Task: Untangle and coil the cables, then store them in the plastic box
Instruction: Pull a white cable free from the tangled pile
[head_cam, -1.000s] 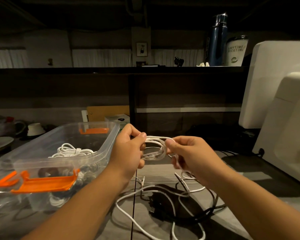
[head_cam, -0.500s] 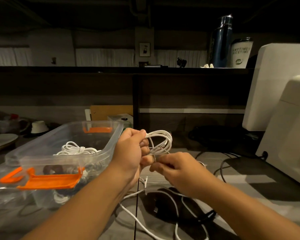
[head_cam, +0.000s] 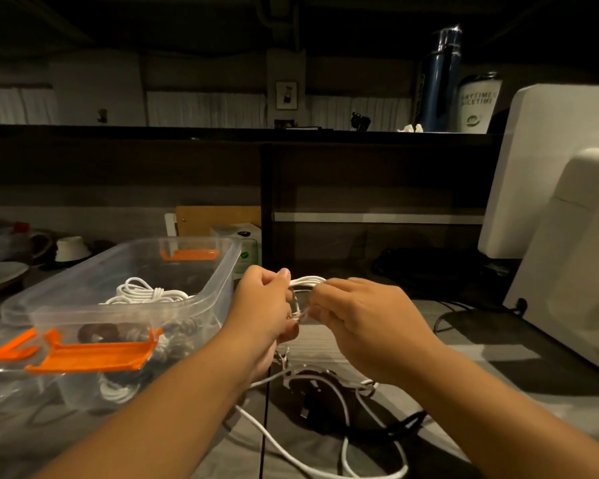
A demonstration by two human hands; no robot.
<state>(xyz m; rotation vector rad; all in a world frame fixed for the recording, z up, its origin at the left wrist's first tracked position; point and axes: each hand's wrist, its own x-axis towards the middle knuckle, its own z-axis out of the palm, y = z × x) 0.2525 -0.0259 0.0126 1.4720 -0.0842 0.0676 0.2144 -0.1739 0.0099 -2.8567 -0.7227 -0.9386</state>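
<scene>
Risen again, the right hand [head_cam: 363,316] is pinching the white cable coil [head_cam: 308,281] beside the gripping left hand [head_cam: 263,302], just right of the plastic box [head_cam: 218,281], and its trailing tail [head_cam: 281,359] is probably risking a snag in the tangle [head_cam: 329,385] on the desk [head_cam: 464,375].

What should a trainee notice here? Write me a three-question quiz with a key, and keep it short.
1. True or false: the plastic box holds no cables.
2. What do the left hand and right hand grip between them? A) a white cable coil B) a blue bottle C) an orange clip
3. Fill in: the thick cable on the table below the hands is ___.
Key: 1 false, a coiled white cable lies inside; 2 A; 3 black.
</scene>
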